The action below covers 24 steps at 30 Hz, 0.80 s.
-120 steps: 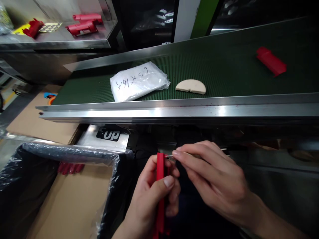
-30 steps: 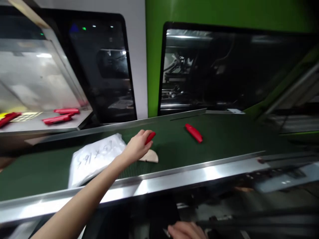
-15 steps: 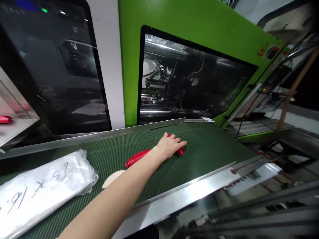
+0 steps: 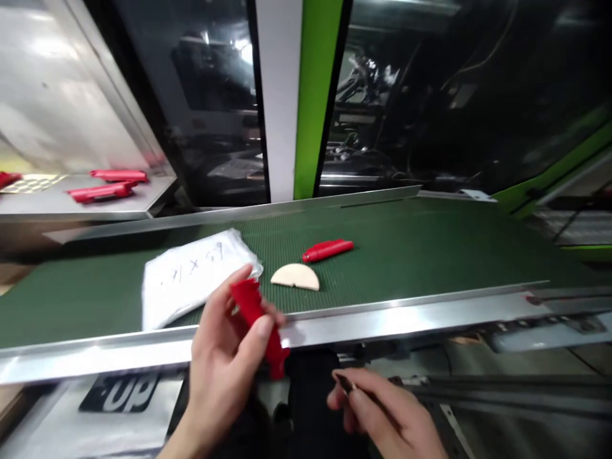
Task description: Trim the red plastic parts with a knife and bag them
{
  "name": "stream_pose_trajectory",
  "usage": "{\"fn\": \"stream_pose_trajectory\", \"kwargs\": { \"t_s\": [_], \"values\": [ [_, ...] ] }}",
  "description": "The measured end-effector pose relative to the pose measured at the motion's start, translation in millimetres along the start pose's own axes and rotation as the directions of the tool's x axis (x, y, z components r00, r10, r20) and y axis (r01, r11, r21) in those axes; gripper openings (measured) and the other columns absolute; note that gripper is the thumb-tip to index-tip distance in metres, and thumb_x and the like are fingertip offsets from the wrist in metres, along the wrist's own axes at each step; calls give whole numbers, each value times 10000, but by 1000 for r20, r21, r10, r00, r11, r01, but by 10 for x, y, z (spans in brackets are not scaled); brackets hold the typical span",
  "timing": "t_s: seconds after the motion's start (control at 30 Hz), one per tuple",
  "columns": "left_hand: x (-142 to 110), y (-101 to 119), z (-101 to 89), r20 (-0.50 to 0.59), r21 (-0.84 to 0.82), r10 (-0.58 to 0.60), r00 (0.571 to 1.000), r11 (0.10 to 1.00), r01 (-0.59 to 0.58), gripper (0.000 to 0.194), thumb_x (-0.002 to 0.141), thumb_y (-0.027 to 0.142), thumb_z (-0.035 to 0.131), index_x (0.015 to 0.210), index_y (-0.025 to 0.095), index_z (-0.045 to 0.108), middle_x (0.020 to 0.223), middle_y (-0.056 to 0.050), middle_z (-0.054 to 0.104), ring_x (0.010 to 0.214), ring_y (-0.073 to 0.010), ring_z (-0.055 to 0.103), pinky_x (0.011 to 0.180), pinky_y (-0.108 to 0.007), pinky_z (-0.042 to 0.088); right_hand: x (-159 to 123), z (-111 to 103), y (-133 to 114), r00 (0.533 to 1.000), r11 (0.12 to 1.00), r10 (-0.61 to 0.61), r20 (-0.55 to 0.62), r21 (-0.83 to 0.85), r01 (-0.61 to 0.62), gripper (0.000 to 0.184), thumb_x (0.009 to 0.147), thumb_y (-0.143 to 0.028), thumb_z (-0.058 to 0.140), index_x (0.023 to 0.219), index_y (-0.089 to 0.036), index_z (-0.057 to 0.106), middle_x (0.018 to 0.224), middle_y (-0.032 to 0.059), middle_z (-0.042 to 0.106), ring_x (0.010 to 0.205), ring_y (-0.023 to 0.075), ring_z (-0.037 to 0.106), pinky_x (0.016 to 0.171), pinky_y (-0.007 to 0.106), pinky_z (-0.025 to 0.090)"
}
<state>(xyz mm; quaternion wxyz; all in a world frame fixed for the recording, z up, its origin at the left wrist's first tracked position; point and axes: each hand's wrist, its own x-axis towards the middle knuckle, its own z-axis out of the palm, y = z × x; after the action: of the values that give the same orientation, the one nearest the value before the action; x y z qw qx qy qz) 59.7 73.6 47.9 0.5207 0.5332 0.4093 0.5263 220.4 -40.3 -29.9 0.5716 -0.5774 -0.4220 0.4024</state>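
My left hand (image 4: pixel 229 350) is closed around a red plastic part (image 4: pixel 261 322), tilted, with the thumb lying across it, just in front of the belt's metal edge. To the right and lower, my right hand (image 4: pixel 382 408) pinches a small dark pointed tool (image 4: pixel 345 384); its kind I cannot make out, as the fingers cover most of it. The two hands are apart. Beyond them, on the green conveyor belt (image 4: pixel 406 255), lie a second red plastic part (image 4: pixel 327 250) and a cream half-round piece (image 4: pixel 295 276).
A clear plastic bag with white contents and handwriting (image 4: pixel 191 271) lies on the belt at left. More red parts (image 4: pixel 102 191) rest on a metal shelf (image 4: pixel 148 203). A metal rail (image 4: pixel 382 312) edges the belt; behind stands a machine with a green frame (image 4: pixel 318 102) and dark windows.
My left hand has come back from the belt's right side with a red part, now held before me. My right hand has come into view with the small dark tool. The view has swung left.
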Motion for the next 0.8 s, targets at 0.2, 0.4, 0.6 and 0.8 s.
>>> {"fn": "stream_pose_trajectory", "kwargs": {
  "t_s": [0.2, 0.4, 0.6, 0.8],
  "values": [
    [-1044, -388, -521, -216, -295, -557, 802, 820, 490, 386, 696, 373, 760, 1013, 238, 585, 865, -16, 640, 463, -102, 507, 362, -184, 353, -18, 339, 121, 918, 875, 396, -11, 306, -374, 307, 919, -461, 555, 970, -169, 635, 874, 55, 625, 673, 117, 559, 562, 239, 462],
    [-1640, -429, -562, 38, -504, -698, 715, 604, 617, 227, 807, 382, 647, 943, 206, 598, 861, -29, 625, 423, -74, 469, 356, -172, 320, -313, 387, -212, 956, 971, 29, 293, -236, 43, 254, 939, -222, 573, 1181, -269, 633, 1047, 18, 652, 830, 102, 604, 729, 220, 497],
    [-1735, -208, -650, 209, -576, -664, 718, 510, 638, 240, 913, 379, 440, 953, 190, 582, 737, -35, 606, 473, -87, 440, 403, -163, 316, -434, 519, -493, 631, 581, -392, 670, -352, 734, 450, 853, 73, 498, 1254, -118, 572, 1150, 104, 622, 1037, 166, 571, 865, 313, 488],
    [-1764, -66, -702, 194, -621, -698, 689, 457, 637, 239, 923, 352, 399, 976, 197, 573, 894, -49, 613, 522, -94, 483, 426, -174, 339, -524, 645, -587, 594, 458, -430, 680, -403, 793, 393, 851, 60, 517, 1199, -94, 616, 1108, 142, 644, 987, 221, 590, 789, 381, 487]
  ]
}}
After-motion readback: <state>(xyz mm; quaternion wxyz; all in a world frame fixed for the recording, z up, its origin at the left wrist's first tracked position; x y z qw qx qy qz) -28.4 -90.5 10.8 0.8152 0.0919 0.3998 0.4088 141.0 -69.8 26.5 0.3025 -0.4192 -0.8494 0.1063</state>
